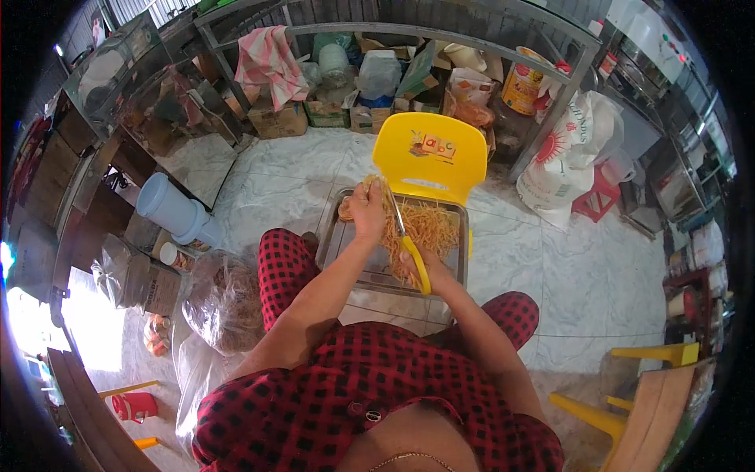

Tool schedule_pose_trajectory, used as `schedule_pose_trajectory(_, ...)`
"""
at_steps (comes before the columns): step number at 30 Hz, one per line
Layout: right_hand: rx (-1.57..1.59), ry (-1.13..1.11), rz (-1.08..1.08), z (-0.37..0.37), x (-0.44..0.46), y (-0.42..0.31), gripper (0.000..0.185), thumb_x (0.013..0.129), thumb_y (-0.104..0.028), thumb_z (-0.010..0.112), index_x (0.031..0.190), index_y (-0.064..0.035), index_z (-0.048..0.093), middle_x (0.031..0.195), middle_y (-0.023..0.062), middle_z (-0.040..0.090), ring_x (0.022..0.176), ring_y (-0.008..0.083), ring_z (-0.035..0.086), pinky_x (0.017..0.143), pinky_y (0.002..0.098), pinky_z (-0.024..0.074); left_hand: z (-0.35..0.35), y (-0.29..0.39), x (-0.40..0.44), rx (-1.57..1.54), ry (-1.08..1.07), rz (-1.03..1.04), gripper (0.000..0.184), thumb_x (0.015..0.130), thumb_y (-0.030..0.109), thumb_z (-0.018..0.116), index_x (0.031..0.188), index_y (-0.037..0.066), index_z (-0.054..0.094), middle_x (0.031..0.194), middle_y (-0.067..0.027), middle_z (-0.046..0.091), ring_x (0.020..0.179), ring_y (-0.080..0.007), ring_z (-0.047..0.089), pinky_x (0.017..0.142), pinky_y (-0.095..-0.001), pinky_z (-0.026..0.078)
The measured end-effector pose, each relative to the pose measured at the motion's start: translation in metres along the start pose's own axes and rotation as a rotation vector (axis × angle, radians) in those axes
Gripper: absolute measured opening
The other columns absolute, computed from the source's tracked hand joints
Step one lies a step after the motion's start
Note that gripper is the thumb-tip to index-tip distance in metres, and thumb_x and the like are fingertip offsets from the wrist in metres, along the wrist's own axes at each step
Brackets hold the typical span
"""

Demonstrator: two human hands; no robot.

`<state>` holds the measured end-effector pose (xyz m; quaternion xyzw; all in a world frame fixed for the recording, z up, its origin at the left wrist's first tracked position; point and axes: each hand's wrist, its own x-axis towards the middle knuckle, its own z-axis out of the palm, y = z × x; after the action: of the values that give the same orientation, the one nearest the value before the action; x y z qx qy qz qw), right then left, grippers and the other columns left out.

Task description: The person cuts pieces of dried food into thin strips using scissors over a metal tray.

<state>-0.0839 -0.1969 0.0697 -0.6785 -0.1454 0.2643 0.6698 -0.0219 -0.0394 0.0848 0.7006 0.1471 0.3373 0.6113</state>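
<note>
My left hand (366, 214) is closed around a bundle of pale tan strands (376, 182), perhaps dried noodles, over the left part of a metal tray (329, 266). In my right hand (429, 266) are scissors (421, 267) with yellow handles, their blades pointing up toward the bundle. Whether the blades touch the strands I cannot tell. A heap of loose, thin tan strands (432, 226) covers the tray's right side. Beside my left hand lies a small coiled clump (345, 209) at the tray's left edge. The tray rests in front of a yellow chair back (432, 157).
To the left stand a clear plastic bag of brownish stuff (224, 303) and white buckets (165, 203). A large white sack (554, 169) leans at the right near a red stool (599, 195). Boxes (279, 119) line the metal rack at the back. Yellow stool legs (590, 417) show at lower right.
</note>
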Motion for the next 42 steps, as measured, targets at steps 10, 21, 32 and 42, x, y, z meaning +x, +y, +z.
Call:
schedule_pose_trajectory(10, -0.068, 0.050, 0.079, 0.003, -0.005, -0.010, 0.033, 0.088, -0.037, 0.053, 0.088, -0.0046, 0.053, 0.057, -0.0014, 0.046, 0.046, 0.0074, 0.045, 0.042, 0.0209, 0.0372, 0.002, -0.005, -0.003, 0.027, -0.004, -0.019, 0.022, 0.088, 0.018, 0.055, 0.089, -0.004, 0.056, 0.074, -0.0101, 0.057, 0.070, -0.0146, 0.050, 0.065, -0.0318, 0.042)
schedule_pose_trajectory(21, -0.076, 0.088, -0.010, 0.005, 0.006, 0.011, 0.035, 0.087, -0.040, 0.054, 0.080, -0.0059, 0.054, 0.055, -0.0011, 0.046, 0.045, 0.0086, 0.045, 0.042, 0.0233, 0.0367, 0.005, -0.016, -0.019, -0.082, -0.078, -0.001, 0.018, 0.090, 0.014, 0.052, 0.089, -0.003, 0.059, 0.077, -0.0052, 0.057, 0.071, -0.0108, 0.049, 0.065, -0.0274, 0.042)
schedule_pose_trajectory(32, -0.113, 0.153, 0.063, 0.008, 0.002, 0.005, 0.036, 0.087, -0.041, 0.054, 0.090, -0.0048, 0.057, 0.057, -0.0012, 0.048, 0.046, 0.0089, 0.046, 0.042, 0.0234, 0.0362, 0.005, -0.017, -0.022, -0.189, -0.112, -0.017, 0.016, 0.089, 0.012, 0.052, 0.091, -0.002, 0.057, 0.077, -0.0037, 0.057, 0.071, -0.0095, 0.049, 0.064, -0.0277, 0.042)
schedule_pose_trajectory(42, -0.173, 0.174, 0.011, 0.000, 0.012, 0.022, 0.048, 0.086, -0.050, 0.051, 0.084, -0.0022, 0.053, 0.055, 0.0035, 0.048, 0.045, 0.0124, 0.049, 0.043, 0.0262, 0.0393, 0.009, -0.026, -0.032, -0.237, -0.169, -0.118, 0.018, 0.089, 0.015, 0.054, 0.093, -0.002, 0.056, 0.079, -0.0037, 0.058, 0.071, -0.0089, 0.049, 0.065, -0.0251, 0.042)
